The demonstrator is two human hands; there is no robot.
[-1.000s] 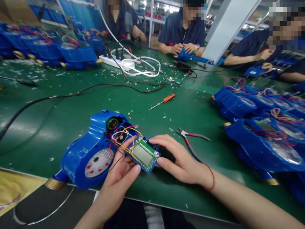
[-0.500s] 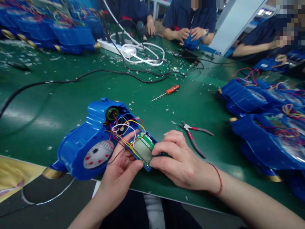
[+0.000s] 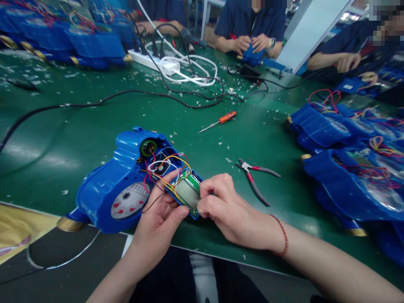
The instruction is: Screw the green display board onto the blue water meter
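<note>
A green circuit board with a grey display lies in a small blue housing, tilted near the table's front edge. My left hand holds this housing from the left and below, thumb at its lower edge. At its right edge is my right hand, fingers curled and pressed together against the board's side; whether something small is between them is hidden. Red, yellow, white and black wires run from the board into the open compartment of a blue water meter. The meter's round dial faces up.
Right of my hands lie cutting pliers, with an orange screwdriver farther back. More blue meters stand at the right and back left. A white power strip and cables cross the table. Co-workers sit opposite.
My right hand's fingers have curled in tighter at the board's right edge. My left hand keeps its hold. Across the table, a co-worker's hand has left the dark tool.
</note>
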